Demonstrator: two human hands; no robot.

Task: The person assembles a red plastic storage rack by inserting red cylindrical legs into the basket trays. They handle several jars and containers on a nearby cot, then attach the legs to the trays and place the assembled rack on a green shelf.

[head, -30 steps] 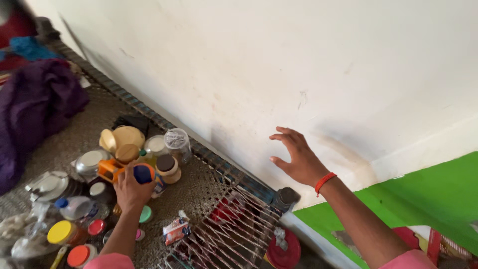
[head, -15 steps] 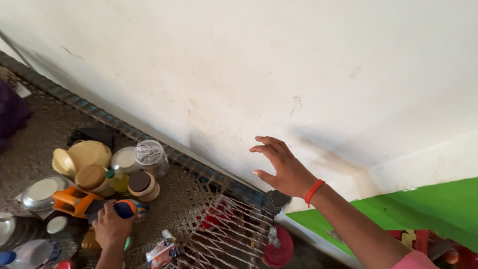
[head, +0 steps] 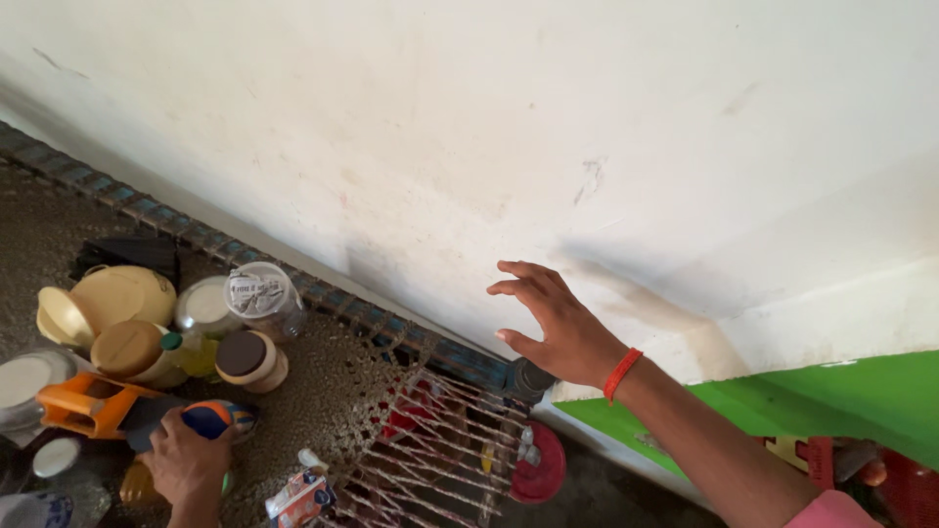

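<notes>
Left hand [head: 186, 458] clamped round blue-orange container [head: 217, 418], low on woven cot [head: 342, 376], just beside orange plastic piece [head: 83, 406]. Right hand [head: 553, 321] raised, fingers spread, holding nothing, near white wall [head: 489, 117]. Brown-lidded jar [head: 249, 360] and clear jar [head: 262, 298] near container. Small packet [head: 298, 497] at cot edge.

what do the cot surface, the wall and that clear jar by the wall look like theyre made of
The cot surface looks like woven rope or coarse cord: knotted tan mesh, with open strings at its end. The wall seems painted plaster, matte white with scuffs and stains. The clear jar is probably plastic: see-through, slightly cloudy, with a thin lid.
</notes>
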